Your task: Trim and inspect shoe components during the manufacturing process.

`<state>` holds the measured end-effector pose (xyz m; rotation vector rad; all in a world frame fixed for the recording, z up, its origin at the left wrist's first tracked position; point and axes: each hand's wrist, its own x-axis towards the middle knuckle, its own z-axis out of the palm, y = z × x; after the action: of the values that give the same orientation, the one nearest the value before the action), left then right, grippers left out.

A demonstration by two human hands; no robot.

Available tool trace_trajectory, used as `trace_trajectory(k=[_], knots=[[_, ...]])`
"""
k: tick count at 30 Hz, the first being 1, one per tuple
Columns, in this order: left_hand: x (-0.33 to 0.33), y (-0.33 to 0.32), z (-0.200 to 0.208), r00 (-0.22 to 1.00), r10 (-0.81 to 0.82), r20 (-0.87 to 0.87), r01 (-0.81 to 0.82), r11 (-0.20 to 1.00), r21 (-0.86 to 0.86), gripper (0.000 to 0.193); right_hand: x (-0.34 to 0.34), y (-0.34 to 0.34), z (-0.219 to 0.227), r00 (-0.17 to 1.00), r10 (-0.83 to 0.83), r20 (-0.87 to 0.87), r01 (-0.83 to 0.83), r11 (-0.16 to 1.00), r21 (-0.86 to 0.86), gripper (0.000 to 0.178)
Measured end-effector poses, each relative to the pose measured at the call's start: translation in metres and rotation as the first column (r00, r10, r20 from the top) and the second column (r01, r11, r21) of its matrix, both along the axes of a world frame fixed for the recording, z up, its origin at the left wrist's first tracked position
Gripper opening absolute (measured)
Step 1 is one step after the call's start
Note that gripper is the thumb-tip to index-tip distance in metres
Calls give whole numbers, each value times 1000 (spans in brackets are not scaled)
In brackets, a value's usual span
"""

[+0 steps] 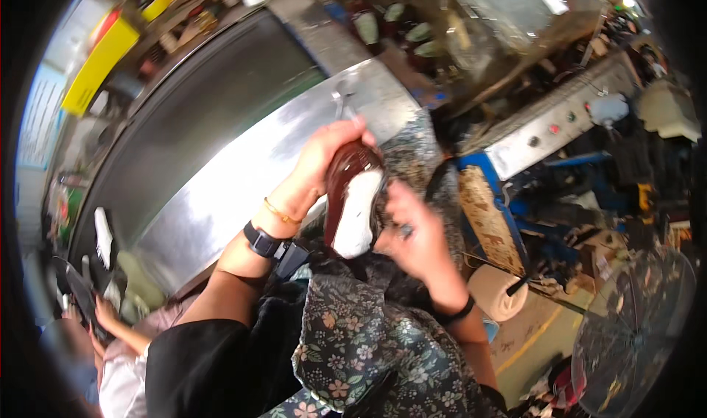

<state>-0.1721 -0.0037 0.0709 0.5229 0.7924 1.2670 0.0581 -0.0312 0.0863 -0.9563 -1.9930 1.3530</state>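
In front of my chest, my left hand (333, 149) is wrapped round the far end of a glossy dark red-brown shoe upper (339, 197). Its underside is turned up and shows a white sole-shaped face (355, 215). At the near right side of the shoe is my right hand (414, 230), smeared by motion. Its fingers are bent towards the shoe's edge, and a small dark spot shows at them. Whether they touch the shoe or pinch anything I cannot make out. A floral apron (346, 337) lies below the shoe.
A shiny metal tabletop (243, 160) runs beside a dark conveyor belt (199, 86). Right are a control panel with buttons (552, 127), a paper roll (498, 293) and a large caged fan (633, 341). Another person's hand (107, 311) works at the lower left.
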Motion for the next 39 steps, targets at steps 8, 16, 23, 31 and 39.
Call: trace_trajectory(k=[8,16,23,31,39], knots=[[-9,-44,21,997,71,-25,-68,994,90,33,-154,122,-129,842,-164,513,-130,862,490,66],[-17,-35,35,993,-40,-113,36,999,-33,38,-116,172,-132,968,0,249,140,826,-545,24],[-24,-10,10,999,-24,39,32,974,-226,24,33,51,20,980,-20,-200,-79,878,-472,18],[2,8,-1,997,-68,47,77,973,-219,22,31,8,56,938,297,178,-200,884,-424,30],[19,1,13,990,-86,-112,73,990,-120,22,40,6,49,942,289,172,-212,908,-361,30]])
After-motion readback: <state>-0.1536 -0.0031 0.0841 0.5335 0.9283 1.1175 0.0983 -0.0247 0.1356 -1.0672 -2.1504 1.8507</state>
